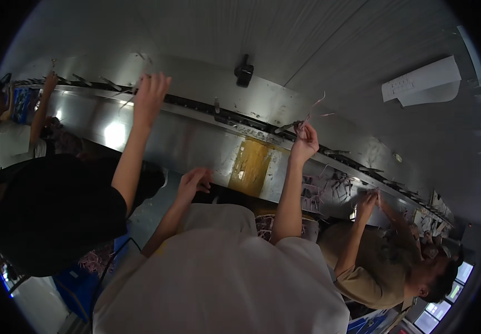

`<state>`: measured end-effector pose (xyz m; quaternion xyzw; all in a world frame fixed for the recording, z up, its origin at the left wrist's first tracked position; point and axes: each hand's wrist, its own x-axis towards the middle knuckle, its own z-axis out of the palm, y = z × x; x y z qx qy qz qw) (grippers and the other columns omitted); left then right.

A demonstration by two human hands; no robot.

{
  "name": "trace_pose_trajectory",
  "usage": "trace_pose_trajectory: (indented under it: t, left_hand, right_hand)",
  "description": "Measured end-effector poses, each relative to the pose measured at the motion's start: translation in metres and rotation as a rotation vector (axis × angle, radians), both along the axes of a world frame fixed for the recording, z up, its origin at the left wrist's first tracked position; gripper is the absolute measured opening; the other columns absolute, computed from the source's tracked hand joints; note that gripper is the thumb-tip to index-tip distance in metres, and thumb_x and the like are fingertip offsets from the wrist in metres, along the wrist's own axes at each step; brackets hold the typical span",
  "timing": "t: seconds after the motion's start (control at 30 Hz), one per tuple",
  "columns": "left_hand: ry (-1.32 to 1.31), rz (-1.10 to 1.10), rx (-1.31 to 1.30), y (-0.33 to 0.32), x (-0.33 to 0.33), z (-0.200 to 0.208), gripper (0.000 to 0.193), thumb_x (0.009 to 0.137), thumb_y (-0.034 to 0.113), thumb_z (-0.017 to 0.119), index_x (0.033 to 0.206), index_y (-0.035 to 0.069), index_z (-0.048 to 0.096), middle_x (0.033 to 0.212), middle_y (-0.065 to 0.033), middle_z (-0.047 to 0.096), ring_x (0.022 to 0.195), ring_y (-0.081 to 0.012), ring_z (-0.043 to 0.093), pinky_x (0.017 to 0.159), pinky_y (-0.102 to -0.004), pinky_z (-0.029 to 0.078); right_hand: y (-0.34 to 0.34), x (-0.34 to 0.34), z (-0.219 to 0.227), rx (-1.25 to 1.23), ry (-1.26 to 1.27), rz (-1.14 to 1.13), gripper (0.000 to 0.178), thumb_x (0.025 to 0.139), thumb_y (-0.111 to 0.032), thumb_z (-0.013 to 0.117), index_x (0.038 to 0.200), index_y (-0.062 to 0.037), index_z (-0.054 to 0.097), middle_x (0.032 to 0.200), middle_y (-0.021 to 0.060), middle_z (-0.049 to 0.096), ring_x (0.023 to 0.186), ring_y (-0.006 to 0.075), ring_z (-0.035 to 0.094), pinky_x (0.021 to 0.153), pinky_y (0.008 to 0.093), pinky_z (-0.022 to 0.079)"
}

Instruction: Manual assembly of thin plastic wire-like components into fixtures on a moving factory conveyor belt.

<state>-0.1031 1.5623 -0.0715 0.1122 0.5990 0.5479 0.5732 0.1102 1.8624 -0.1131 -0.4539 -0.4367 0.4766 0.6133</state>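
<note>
Right hand [306, 146]: fingers clamped on thin pink wires [306, 119], loose ends projecting beyond the fingertips. Left hand [193, 181]: fingers loosely curled, slightly apart, near the metal bench's [196, 137] front edge.

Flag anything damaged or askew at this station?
The yellow patch on the metal ledge looks worn: blotchy, with pale marks. At upper right, the white paper sits at a slant, its lower part bent out of line.

Bright windows [438, 309] stand right of a long, shiny metal bench [196, 133].
</note>
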Motion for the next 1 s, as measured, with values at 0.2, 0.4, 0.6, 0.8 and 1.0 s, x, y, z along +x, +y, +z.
trace_pose_trajectory:
  t: [0.2, 0.4, 0.6, 0.8, 1.0]
  left_hand:
    - [0.013, 0.043, -0.068, 0.003, -0.005, -0.006, 0.036, 0.1, 0.037, 0.054, 0.107, 0.004, 0.066, 0.088, -0.0067, 0.067, 0.074, -0.0155, 0.063, 0.064, -0.0317, 0.054]
    - [0.042, 0.009, -0.092, 0.019, -0.001, 0.008, 0.035, 0.1, 0.036, 0.053, 0.105, 0.004, 0.066, 0.087, -0.0064, 0.066, 0.074, -0.0156, 0.063, 0.065, -0.0313, 0.054]
    - [0.028, -0.041, -0.08, 0.032, 0.01, 0.002, 0.036, 0.101, 0.033, 0.052, 0.109, 0.001, 0.065, 0.086, -0.0068, 0.067, 0.072, -0.0145, 0.063, 0.063, -0.0282, 0.054]
    - [0.039, 0.013, -0.111, 0.023, 0.006, -0.001, 0.036, 0.1, 0.034, 0.053, 0.107, 0.001, 0.066, 0.086, -0.0077, 0.067, 0.072, -0.0147, 0.063, 0.062, -0.029, 0.055]
    - [0.053, 0.012, -0.138, 0.015, 0.007, -0.004, 0.036, 0.099, 0.038, 0.054, 0.105, 0.004, 0.065, 0.086, -0.0069, 0.065, 0.073, -0.0159, 0.063, 0.065, -0.0318, 0.054]
  right_hand:
    - [0.007, 0.053, -0.006, 0.044, -0.121, -0.218, 0.013, 0.092, 0.003, 0.064, 0.105, 0.004, 0.064, 0.092, 0.008, 0.068, 0.083, 0.012, 0.064, 0.08, 0.0233, 0.052]
    - [0.009, 0.071, 0.035, 0.113, -0.183, -0.367, 0.015, 0.09, 0.002, 0.065, 0.105, 0.0039, 0.064, 0.096, 0.0096, 0.069, 0.085, 0.0149, 0.065, 0.079, 0.0258, 0.051]
    - [-0.002, 0.013, 0.023, 0.063, -0.223, -0.129, 0.015, 0.092, 0.003, 0.063, 0.107, 0.0048, 0.064, 0.092, 0.0085, 0.069, 0.084, 0.0114, 0.066, 0.078, 0.0225, 0.051]
    - [0.019, 0.056, 0.002, 0.07, -0.148, -0.317, 0.014, 0.092, 0.003, 0.064, 0.106, 0.007, 0.063, 0.092, 0.0106, 0.07, 0.083, 0.0122, 0.065, 0.078, 0.024, 0.052]
    - [0.032, 0.104, -0.001, 0.177, -0.444, -0.581, 0.015, 0.091, -0.001, 0.064, 0.103, 0.0068, 0.066, 0.092, 0.0122, 0.071, 0.083, 0.0183, 0.067, 0.079, 0.0306, 0.054]
